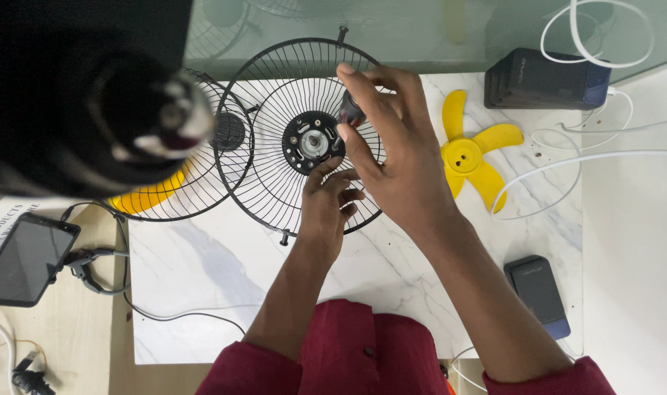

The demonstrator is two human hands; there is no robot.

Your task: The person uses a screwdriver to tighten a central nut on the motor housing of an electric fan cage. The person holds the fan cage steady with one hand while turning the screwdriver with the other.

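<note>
White marble counter [201, 292] lay under my work, with a glass edge beyond it. My left hand [327, 208] rested on the wire grille [275, 183], fingers loosely curled and touching the wires just below the hub [313, 143] at the grille's centre. My right hand [388, 157] hovered over the grille's right half, fingers bent, pinching a small dark tool [351, 111] just beside the hub. A second grille [194, 183] lay to the left, overlapped by the first, with something yellow under it. A yellow blade [474, 157] lay on the counter to the right, well apart from the hub. A phone [26, 257] sat at the far left.
</note>
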